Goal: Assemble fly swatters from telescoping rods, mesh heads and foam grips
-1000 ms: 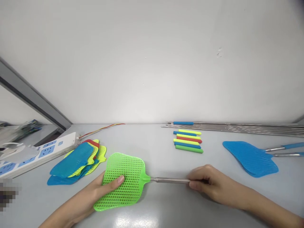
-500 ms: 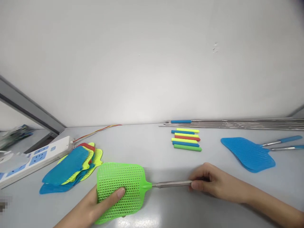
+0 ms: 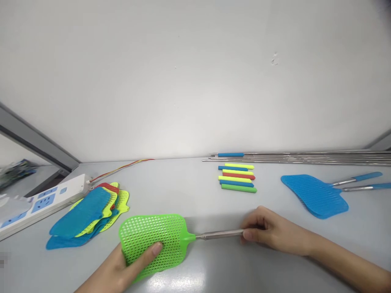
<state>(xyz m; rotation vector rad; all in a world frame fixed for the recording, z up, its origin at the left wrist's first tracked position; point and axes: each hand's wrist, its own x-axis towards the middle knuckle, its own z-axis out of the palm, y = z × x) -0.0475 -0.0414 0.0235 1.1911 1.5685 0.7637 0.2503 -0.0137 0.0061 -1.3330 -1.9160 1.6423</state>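
The left hand (image 3: 128, 264) pinches the green swatter head (image 3: 152, 240), thumb on top and fingers hidden beneath the mesh; its wrist is cut off by the lower edge. The right hand (image 3: 269, 234) is curled closed around the metal rod (image 3: 220, 235), whose far end is lost inside the fist. The swatter lies low over the near desk (image 3: 195, 195), with bare surface behind it. A pile of swatter heads (image 3: 85, 211) sits to the left, coloured sleeves (image 3: 236, 178) behind, and blue swatters (image 3: 314, 195) to the right.
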